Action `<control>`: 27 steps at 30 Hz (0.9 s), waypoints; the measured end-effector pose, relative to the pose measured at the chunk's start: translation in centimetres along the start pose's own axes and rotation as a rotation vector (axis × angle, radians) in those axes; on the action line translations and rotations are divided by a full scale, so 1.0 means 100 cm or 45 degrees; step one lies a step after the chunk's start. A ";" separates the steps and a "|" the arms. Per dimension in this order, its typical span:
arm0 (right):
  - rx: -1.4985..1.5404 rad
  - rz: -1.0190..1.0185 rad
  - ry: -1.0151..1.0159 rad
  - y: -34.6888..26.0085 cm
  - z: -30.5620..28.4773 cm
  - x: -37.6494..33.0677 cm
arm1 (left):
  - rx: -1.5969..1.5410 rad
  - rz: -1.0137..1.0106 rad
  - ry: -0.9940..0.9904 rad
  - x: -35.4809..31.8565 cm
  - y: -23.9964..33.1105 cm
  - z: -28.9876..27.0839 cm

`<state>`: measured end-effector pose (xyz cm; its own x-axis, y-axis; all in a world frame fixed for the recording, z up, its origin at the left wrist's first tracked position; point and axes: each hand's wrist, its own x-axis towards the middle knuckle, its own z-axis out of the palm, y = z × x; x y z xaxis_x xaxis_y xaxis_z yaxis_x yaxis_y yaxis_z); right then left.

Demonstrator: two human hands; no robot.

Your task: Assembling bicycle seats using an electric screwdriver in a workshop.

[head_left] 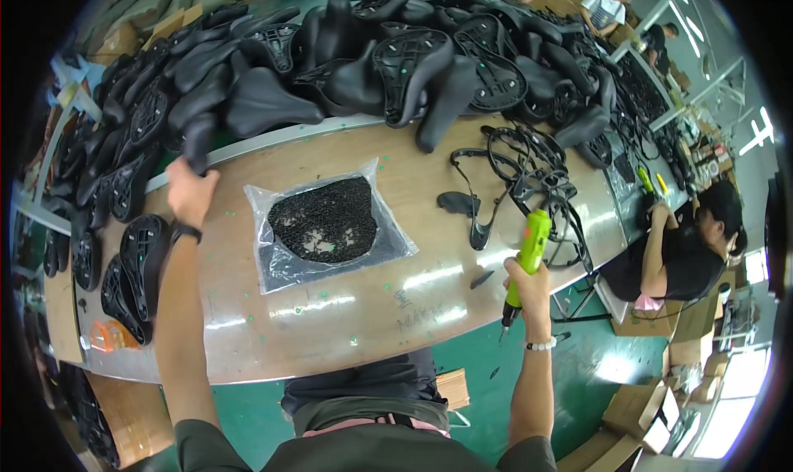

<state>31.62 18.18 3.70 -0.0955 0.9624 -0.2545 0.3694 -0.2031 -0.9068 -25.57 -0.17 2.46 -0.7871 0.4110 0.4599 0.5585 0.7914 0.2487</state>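
A black bicycle saddle [201,137] at the edge of the heaped saddles [372,51] was grasped by the left hand [190,193], stretched far forward. A green electric screwdriver [526,261] was clenched in the right hand [529,284], tip down. Between the hands, on the wooden table [347,315], a clear plastic bag [326,224] lay flat, filled with small black screws. Black wire frames [529,175] were tangled just beyond the right hand.
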 end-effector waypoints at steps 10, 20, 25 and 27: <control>0.477 0.250 -0.324 0.012 0.038 0.088 | -2.578 -1.216 -0.570 -0.263 -0.019 -0.130; 0.860 0.103 -0.360 -0.022 0.057 0.000 | -2.525 -1.641 -1.347 -0.375 0.084 -0.108; 0.890 0.103 -0.525 -0.027 0.084 -0.112 | -1.804 -0.422 -1.253 -0.338 0.112 -0.160; 0.837 0.132 -0.574 -0.020 0.090 -0.144 | -1.631 -0.206 -1.135 -0.306 0.136 -0.159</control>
<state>23.94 3.07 6.20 -0.5064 0.7958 -0.3319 -0.2098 -0.4871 -0.8478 10.26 -9.20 5.37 -0.4950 0.8542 -0.1593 -0.0660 0.1459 0.9871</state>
